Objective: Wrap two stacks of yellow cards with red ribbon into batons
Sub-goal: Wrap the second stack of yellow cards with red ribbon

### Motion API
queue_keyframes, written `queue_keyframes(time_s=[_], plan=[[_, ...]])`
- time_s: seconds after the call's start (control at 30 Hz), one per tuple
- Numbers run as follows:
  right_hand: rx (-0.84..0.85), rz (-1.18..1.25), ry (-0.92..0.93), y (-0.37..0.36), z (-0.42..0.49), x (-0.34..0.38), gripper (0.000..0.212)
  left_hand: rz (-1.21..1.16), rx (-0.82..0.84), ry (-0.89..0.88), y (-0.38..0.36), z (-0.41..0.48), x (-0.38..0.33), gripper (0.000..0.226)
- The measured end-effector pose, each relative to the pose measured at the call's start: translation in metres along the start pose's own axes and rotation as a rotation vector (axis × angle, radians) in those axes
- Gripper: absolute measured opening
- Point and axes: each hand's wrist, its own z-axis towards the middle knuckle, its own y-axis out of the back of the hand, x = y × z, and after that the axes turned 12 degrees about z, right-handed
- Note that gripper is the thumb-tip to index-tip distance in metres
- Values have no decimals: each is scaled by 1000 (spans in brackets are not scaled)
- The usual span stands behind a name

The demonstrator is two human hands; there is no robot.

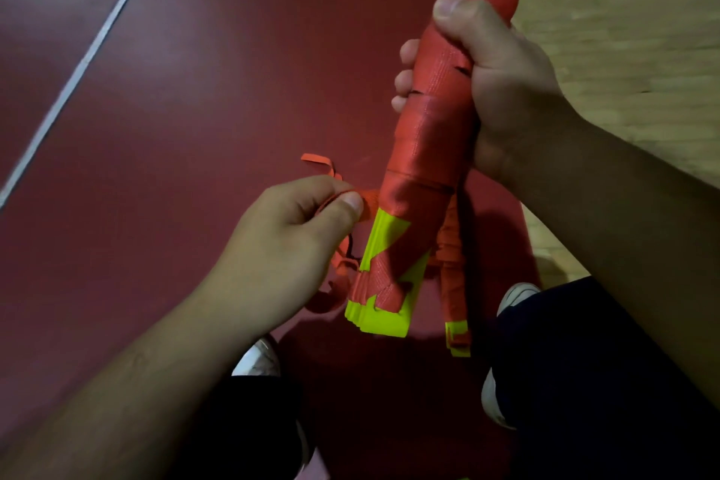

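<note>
A long baton [440, 121] of yellow cards, wound almost fully in red ribbon, stands tilted from the upper right down to the middle. My right hand [487, 90] grips its shaft, thumb on top. Bare yellow card [383, 320] shows at the lower end between crossed red bands. My left hand [300, 230] pinches the loose red ribbon [366, 205] right beside the baton's lower part; ribbon loops [339, 265] hang under the hand. A second, thinner wrapped stack [454, 277] sits behind the baton, its yellow tip [459, 339] showing.
Below is a dark red floor mat [195, 109] with white lines [78, 70]; light wooden flooring [623, 12] lies at the right. My dark trouser legs and white shoes [259, 358] are at the bottom.
</note>
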Motion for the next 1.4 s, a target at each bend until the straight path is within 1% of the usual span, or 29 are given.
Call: queue_keyframes(time_s=[0.03,0.1,0.13,0.2,0.27,0.4,0.47,0.53,0.6,0.63,0.67,0.73,0.8,0.83,0.87,0.9,0.93,0.97,1.0,1.03,1.07,1.13,1.27,1.33,1.4], plan=[[0,-11,3,0,0,-1,16,13,8,-15,1,-2,-3,29],[-25,-38,18,0,2,-3,18,142,-12,-80,-1,-6,-6,30],[-44,-47,29,0,2,-5,18,227,-46,-99,-3,-8,-6,37],[-83,-64,51,-2,3,-10,19,352,-121,-72,-10,-8,-7,55],[-125,-87,76,-4,3,-16,19,471,-157,-31,-17,-7,-9,63],[-221,-100,125,-7,4,-28,30,687,-143,55,-27,-4,-13,67],[-245,-118,149,-8,5,-31,32,739,-152,67,-30,-2,-12,63],[-242,-139,141,-9,4,-30,29,706,-175,28,-31,1,-10,56],[-203,-96,97,-9,4,-24,27,587,-191,-23,-27,4,-7,49],[-163,-66,67,-7,4,-19,30,503,-178,-34,-23,5,-5,48],[-111,-46,37,-6,5,-15,35,407,-143,-39,-19,7,-2,48],[26,-17,-39,-2,5,-10,43,165,-12,-86,-12,10,3,46],[205,94,-154,-1,2,-9,50,-105,147,-154,-10,8,6,44],[280,173,-211,0,0,-10,58,-194,207,-172,-10,7,7,43],[331,244,-254,0,-1,-12,60,-250,252,-182,-10,6,9,40],[351,271,-272,0,-3,-12,52,-280,291,-184,-10,5,10,38],[343,255,-272,0,-4,-11,35,-296,333,-179,-8,6,11,42],[322,222,-268,-2,-6,-10,21,-298,379,-175,-6,8,14,50],[309,189,-266,-4,-6,-10,15,-276,430,-174,-2,9,17,62],[297,163,-260,-6,-7,-10,15,-238,471,-179,1,11,20,70],[283,135,-253,-7,-7,-10,16,-206,499,-186,5,12,21,73],[263,62,-229,-6,-7,-12,18,-157,539,-175,11,13,22,66],[253,-88,-178,-3,-7,-13,16,-24,615,-87,18,17,30,24],[253,-154,-164,-3,-7,-11,26,15,600,-45,18,16,32,18],[237,-222,-142,-2,-8,-12,36,106,540,-47,14,15,32,18]])
